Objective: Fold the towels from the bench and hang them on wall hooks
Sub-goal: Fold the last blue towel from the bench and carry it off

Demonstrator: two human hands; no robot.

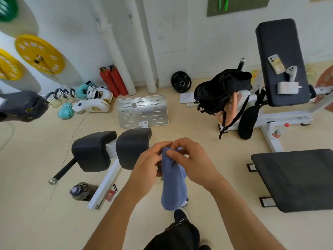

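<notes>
Both hands are up in front of the body: the left hand (146, 162) has its fingers curled round the top edge of the blue towel (173, 186), and the right hand (189, 157) pinches that same edge from the other side, thumb across the cloth. The towel hangs straight down between the wrists in a narrow, doubled strip, clear of the floor. It looks light and limp, soft terry with no stiffness, so it should drape wherever it is let go; the top corners are the place to hold, since a grip mid-length would let it sag and unfold. At 10 o'clock from the hands sit the two black foam rollers (111, 150) of a white frame, close by. At 3 o'clock lies a black padded counter (295, 177); at 1 o'clock a second one carries a phone (276, 64) and a small white block (287, 87), with a black backpack (222, 91) slumped against it. The silver metal plate (142, 110) lies on the floor at 12 o'clock. Wall hooks are not clearly visible; the rollers and bags crowd any walk toward the wall.
</notes>
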